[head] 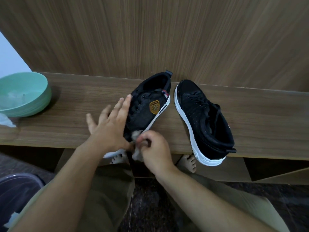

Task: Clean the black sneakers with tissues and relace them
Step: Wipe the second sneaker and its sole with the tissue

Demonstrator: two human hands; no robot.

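Two black sneakers with white soles lie on a wooden shelf (pixel 75 104). The left sneaker (pixel 147 104) has a gold badge and bare eyelets with no lace; its toe points toward me and overhangs the shelf's front edge. My left hand (pixel 110 124) rests on its left side with fingers spread and straight. My right hand (pixel 153 148) pinches a crumpled grey-white tissue (pixel 136 154) against the toe of that sneaker. The right sneaker (pixel 202 118) lies laced, its heel toward me and past the shelf's edge, with neither hand on it.
A mint green bowl (pixel 28 97) with wet tissues inside stands at the shelf's left end, with a loose tissue (pixel 5 121) beside it. A dark bin (pixel 16 195) with tissue scraps sits on the floor at lower left. A wood panel wall rises behind. My bare feet (pixel 189 163) show below the shelf.
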